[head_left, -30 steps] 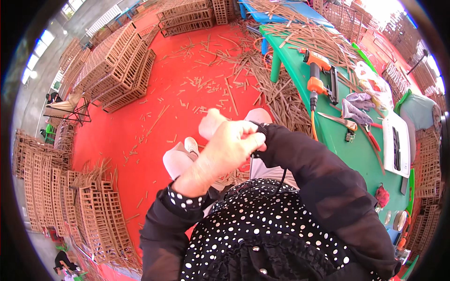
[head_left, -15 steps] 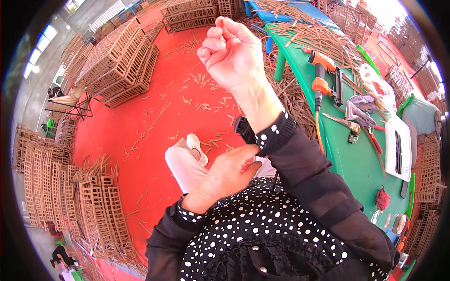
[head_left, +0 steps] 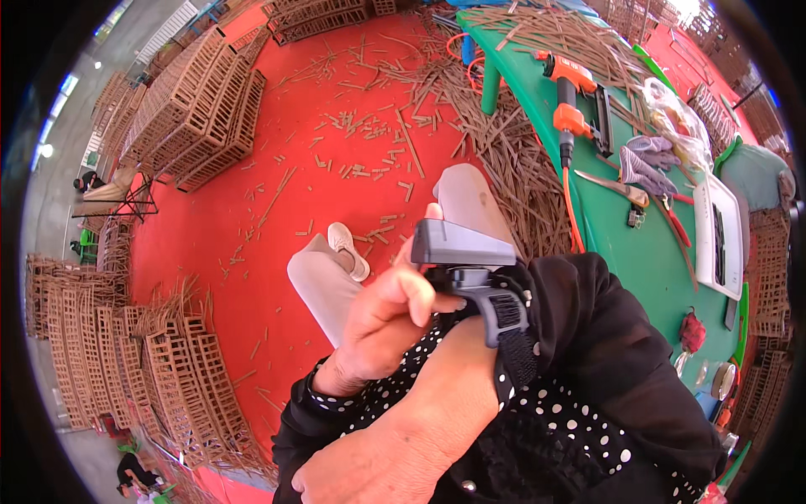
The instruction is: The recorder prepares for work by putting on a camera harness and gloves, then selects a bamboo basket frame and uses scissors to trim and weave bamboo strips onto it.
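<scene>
The right hand [head_left: 365, 466] had dropped from its raised pose, fingers unreadable; beside its wrist, the left hand [head_left: 382, 323] bent against the strapped grey-and-black, box-shaped plastic device [head_left: 466, 245], grip unclear.

Left: crates [head_left: 197, 118] on floor [head_left: 206, 239]. Right: table [head_left: 621, 265], bearing nail gun [head_left: 573, 101]; strips [head_left: 546, 34] at far end; gloves [head_left: 648, 164] beside scissors [head_left: 631, 196]; tray [head_left: 708, 223] farther right. Centre: device [head_left: 464, 244] on right wrist [head_left: 470, 351].

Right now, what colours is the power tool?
The power tool is orange and black, clearest in the head view.
</scene>
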### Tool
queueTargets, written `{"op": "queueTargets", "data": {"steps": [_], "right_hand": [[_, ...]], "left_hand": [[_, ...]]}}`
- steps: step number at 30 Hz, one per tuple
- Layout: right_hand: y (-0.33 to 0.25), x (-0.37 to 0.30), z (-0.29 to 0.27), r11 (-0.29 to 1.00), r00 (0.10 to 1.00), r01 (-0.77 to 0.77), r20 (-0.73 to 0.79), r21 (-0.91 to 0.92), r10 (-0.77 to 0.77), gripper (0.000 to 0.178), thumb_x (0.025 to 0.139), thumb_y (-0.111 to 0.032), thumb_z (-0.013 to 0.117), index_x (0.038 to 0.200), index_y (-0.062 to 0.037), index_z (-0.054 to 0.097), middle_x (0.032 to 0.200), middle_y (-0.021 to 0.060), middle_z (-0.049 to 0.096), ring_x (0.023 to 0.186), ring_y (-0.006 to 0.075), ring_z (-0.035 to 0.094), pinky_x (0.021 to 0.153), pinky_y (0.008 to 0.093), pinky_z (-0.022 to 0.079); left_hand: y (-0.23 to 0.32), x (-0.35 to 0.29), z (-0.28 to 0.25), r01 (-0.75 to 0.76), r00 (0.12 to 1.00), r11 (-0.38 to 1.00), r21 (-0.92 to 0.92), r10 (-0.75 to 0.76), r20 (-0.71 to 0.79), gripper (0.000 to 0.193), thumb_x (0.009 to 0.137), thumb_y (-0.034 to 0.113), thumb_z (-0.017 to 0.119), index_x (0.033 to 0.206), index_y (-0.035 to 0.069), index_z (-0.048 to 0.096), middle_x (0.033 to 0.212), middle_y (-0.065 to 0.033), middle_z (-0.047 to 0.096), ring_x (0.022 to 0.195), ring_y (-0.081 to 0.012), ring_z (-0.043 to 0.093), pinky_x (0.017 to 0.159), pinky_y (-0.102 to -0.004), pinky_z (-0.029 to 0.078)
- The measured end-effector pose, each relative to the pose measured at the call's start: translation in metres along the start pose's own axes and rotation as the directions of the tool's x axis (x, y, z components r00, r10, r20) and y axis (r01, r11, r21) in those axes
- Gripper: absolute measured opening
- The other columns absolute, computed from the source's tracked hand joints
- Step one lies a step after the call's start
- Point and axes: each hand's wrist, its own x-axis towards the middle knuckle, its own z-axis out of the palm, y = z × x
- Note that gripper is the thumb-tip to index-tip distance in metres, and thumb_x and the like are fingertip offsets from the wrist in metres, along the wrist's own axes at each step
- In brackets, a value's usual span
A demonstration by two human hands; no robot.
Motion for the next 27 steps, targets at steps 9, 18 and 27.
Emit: {"op": "queueTargets", "data": {"steps": [9,18,27], "right_hand": [[0.001,-0.010,0.006,0.989,0.992,-0.064,0.100,-0.137,0.078,0.017,0.078,-0.017,0.046,0.072,-0.0043,0.054,0.065,0.0077,0.054,0.055,0.0233,0.056,0.048,0.0347,0.044],[0.020,-0.013,0.005,0.952,0.942,-0.128,0.265,-0.278,0.204,0.015,0.074,-0.016,0.050,0.073,-0.0030,0.058,0.061,0.0062,0.056,0.055,0.0211,0.057,0.047,0.0350,0.043],[-0.004,-0.012,-0.022,0.903,1.000,-0.027,-0.026,-0.429,0.018,0.015,0.077,-0.017,0.046,0.069,-0.0067,0.054,0.067,0.0041,0.053,0.056,0.0181,0.056,0.049,0.0322,0.044]], "left_hand": [[0.013,0.000,0.017,0.226,0.974,0.964,-0.140,-0.219,0.067,0.023,0.082,0.002,0.051,0.102,0.003,0.041,0.116,-0.0126,0.042,0.120,-0.0210,0.030,0.096,-0.0320,0.024],[-0.006,0.010,0.024,0.124,0.945,0.985,-0.122,-0.155,-0.287,0.025,0.072,-0.010,0.061,0.066,0.007,0.043,0.081,-0.0028,0.058,0.076,-0.0131,0.054,0.074,-0.0279,0.044],[0.025,-0.015,0.012,0.194,0.979,0.973,0.125,-0.185,-0.082,0.020,0.080,0.001,0.056,0.099,0.002,0.059,0.082,-0.0069,0.058,0.075,-0.0121,0.052,0.068,-0.0250,0.040]]}}
